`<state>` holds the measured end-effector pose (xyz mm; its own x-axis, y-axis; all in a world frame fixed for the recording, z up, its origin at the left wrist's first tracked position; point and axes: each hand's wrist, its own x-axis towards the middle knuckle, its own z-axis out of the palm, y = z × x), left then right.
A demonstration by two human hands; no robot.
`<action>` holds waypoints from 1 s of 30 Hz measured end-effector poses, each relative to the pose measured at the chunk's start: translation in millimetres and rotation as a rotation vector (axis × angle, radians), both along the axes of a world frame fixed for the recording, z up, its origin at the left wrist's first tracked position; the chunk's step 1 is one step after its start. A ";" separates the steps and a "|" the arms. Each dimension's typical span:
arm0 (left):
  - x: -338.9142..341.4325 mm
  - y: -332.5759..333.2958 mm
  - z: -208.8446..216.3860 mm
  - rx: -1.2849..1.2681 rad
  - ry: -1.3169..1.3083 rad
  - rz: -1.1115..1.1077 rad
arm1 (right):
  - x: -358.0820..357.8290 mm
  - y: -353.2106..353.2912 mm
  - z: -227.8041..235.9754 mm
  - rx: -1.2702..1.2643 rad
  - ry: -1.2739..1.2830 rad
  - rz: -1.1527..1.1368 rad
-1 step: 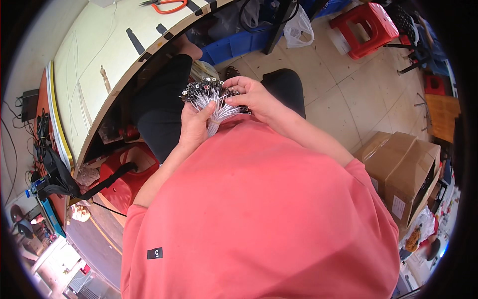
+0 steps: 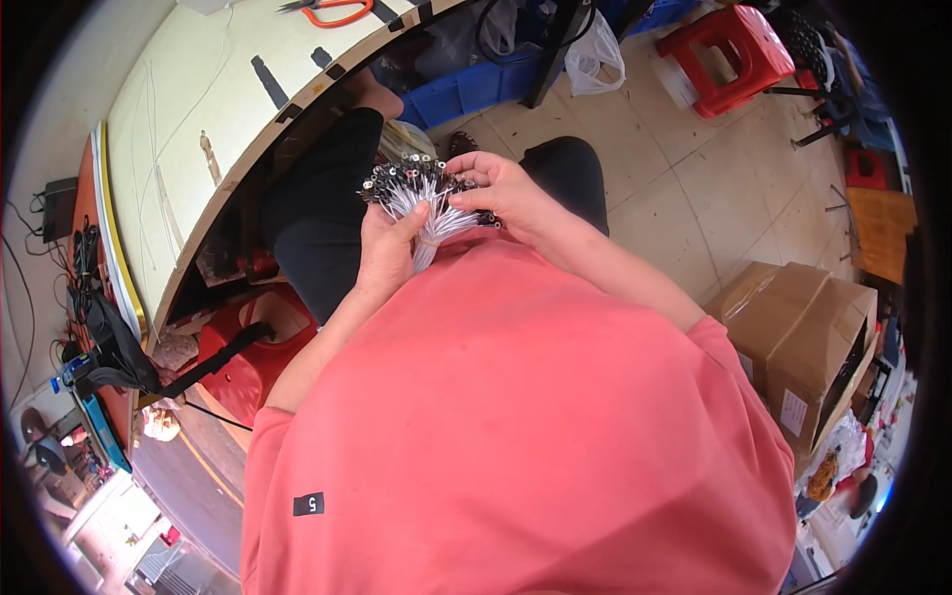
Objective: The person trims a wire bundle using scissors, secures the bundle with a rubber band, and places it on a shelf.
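Note:
Above my lap, a bundle of white wires (image 2: 428, 220) fans out into a thick cluster of black ends with small round tips. What looks like a thin band gathers the wires low down, close to my shirt. My left hand (image 2: 385, 246) is wrapped round the left side of the bundle, its thumb lying across the white wires. On the other side my right hand (image 2: 511, 196) has its fingers bent over the black ends, with the thumb against the wires. Its fingertips are partly hidden among the ends.
At upper left a pale curved-edge table (image 2: 188, 109) carries orange-handled scissors (image 2: 342, 14) and loose thread. A red stool (image 2: 729, 59) and a blue crate (image 2: 466, 94) stand farther off. To the right sits a cardboard box (image 2: 793, 332), and another red stool (image 2: 243, 372) is at my left.

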<state>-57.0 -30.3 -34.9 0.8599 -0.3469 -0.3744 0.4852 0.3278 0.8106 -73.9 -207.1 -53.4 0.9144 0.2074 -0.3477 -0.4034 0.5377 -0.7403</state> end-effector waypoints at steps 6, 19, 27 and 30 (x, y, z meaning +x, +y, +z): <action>0.0 1.2 -2.2 -0.010 0.014 0.011 | -0.5 -1.8 1.4 0.029 -0.043 0.004; 3.5 -4.8 -5.4 0.188 -0.035 -0.199 | -7.0 1.4 -3.5 -0.130 -0.081 -0.028; 2.3 -1.9 -5.7 0.080 0.072 0.029 | -5.2 2.5 -8.1 -0.083 -0.020 -0.029; 2.2 -0.6 -8.8 0.029 0.072 0.031 | -6.0 2.2 -8.5 -0.063 -0.017 -0.040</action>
